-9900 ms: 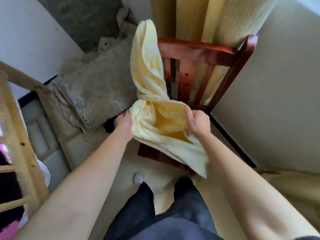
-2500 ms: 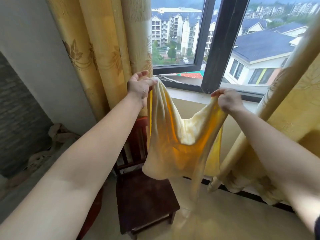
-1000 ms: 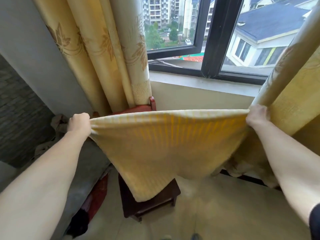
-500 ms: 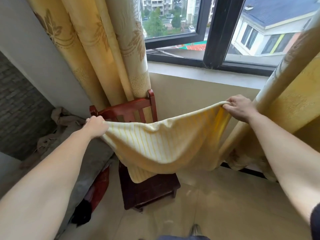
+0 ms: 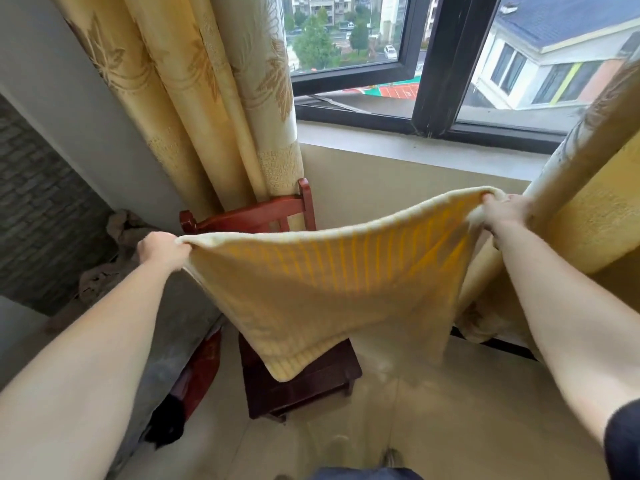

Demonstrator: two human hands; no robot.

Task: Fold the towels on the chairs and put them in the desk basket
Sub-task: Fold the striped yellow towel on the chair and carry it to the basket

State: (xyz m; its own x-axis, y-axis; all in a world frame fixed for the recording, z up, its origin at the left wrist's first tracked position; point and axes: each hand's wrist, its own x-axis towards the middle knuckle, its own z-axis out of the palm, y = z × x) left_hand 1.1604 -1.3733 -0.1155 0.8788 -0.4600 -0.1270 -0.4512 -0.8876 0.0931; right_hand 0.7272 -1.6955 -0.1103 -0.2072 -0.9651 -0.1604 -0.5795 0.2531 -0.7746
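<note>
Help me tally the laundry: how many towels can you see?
1: the yellow towel, held between left hand and right hand above the chair. Others may be hidden.

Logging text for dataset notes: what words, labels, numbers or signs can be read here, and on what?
None can be read. The towel shows stripes but no label, the curtain only a leaf pattern, and the buildings and cars outside the window are too small for any sign.
</note>
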